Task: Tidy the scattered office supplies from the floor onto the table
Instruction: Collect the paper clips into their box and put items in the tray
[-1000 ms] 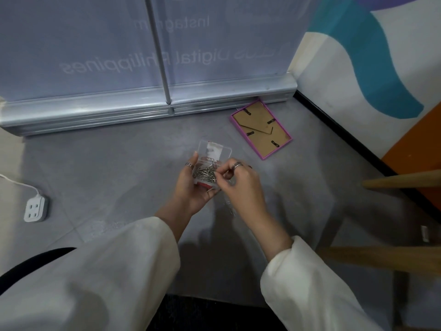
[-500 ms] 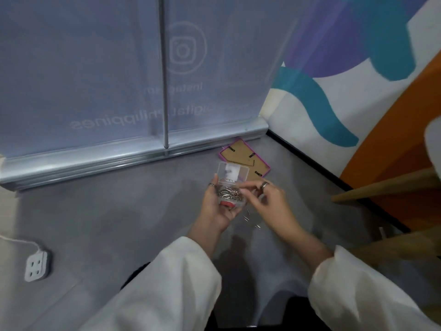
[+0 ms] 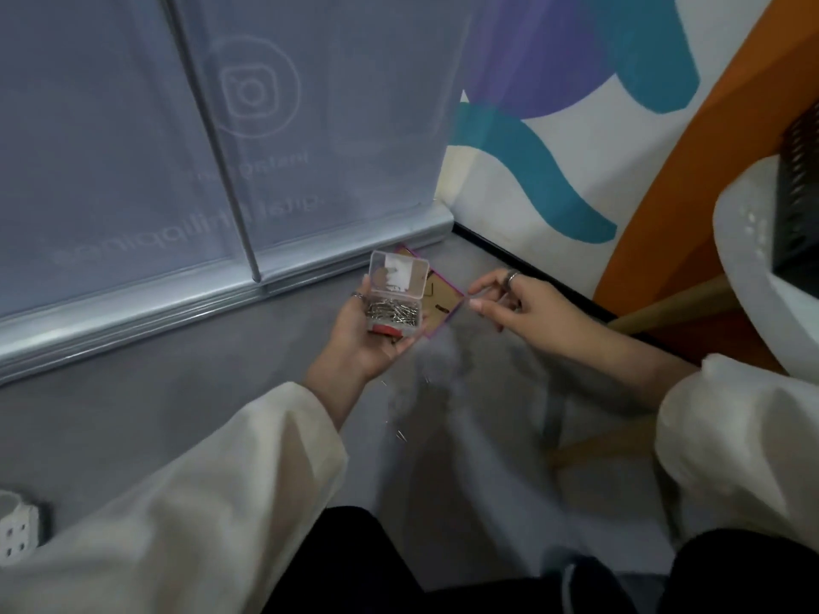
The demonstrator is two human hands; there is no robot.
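Lifted away from the open clip box (image 3: 394, 299), which is cradled in the left hand (image 3: 368, 334), the right hand (image 3: 518, 310) is now loosely curled, apparently empty; stray clips (image 3: 401, 434) remain on the floor (image 3: 177, 383).

I see the picture frame (image 3: 436, 299) only in part, its near side covered by the clear box (image 3: 394, 299) in my left hand (image 3: 368, 336). The power strip (image 3: 17, 531) runs off the left edge. The specks on the floor (image 3: 401, 434) are too small to identify.
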